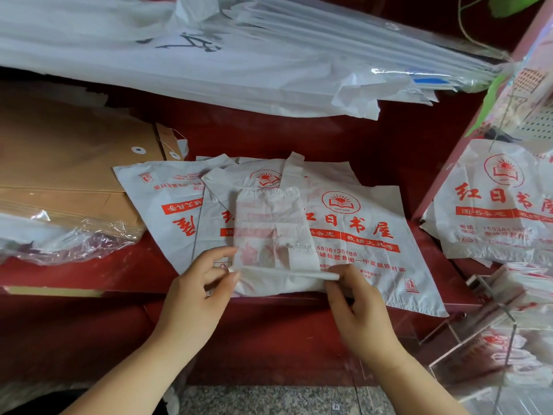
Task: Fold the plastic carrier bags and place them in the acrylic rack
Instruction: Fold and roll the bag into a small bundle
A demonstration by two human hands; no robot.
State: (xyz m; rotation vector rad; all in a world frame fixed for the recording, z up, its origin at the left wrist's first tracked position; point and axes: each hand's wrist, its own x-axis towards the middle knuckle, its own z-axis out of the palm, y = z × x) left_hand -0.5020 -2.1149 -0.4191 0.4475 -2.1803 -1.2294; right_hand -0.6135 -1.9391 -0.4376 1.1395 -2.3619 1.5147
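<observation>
A narrow folded white carrier bag (269,232) with faint red print lies on top of several flat bags (368,235) printed in red, spread on a red shelf (89,274). My left hand (197,292) pinches the folded bag's lower left corner. My right hand (356,304) pinches its lower right end, where the bottom edge is rolled up into a thin fold. The clear acrylic rack (490,339) stands at the lower right, with folded bags showing inside it.
Brown paper envelopes (68,163) and a clear plastic wrap (68,238) lie at the left. A thick stack of white sheets (209,61) hangs over the shelf above. More printed bags (496,205) hang at the right beside a pink upright.
</observation>
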